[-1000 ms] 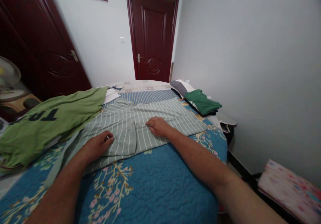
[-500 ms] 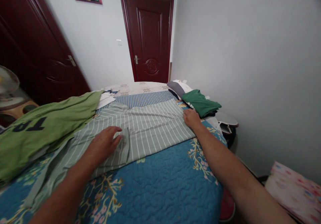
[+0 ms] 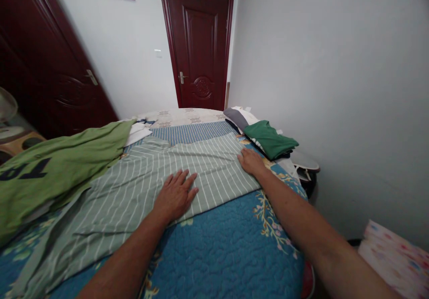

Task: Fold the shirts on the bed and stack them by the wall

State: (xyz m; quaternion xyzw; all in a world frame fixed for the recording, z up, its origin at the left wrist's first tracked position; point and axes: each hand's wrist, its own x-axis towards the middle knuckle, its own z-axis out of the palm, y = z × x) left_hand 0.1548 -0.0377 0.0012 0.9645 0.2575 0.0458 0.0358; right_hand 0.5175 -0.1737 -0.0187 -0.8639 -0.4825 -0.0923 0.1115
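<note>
A pale green garment with white stripes (image 3: 140, 187) lies spread across a bed covered by a blue quilt with a flower pattern (image 3: 228, 250). My left hand (image 3: 176, 195) lies flat on the striped cloth near its front edge, fingers stretched out. Over at the garment's right edge rests my right hand (image 3: 250, 161), palm down, fingers curled lightly on the fabric; whether it pinches the cloth I cannot tell.
A light green shirt with dark letters (image 3: 50, 165) lies at the left. A folded dark green garment (image 3: 271, 139) tops a small pile at the bed's right edge. A dark red door (image 3: 201, 44) stands behind. A flowered bundle (image 3: 395, 256) sits low right.
My right hand slid from the garment's middle out to its right edge. My left hand moved rightward across the cloth and now lies flat with fingers spread.
</note>
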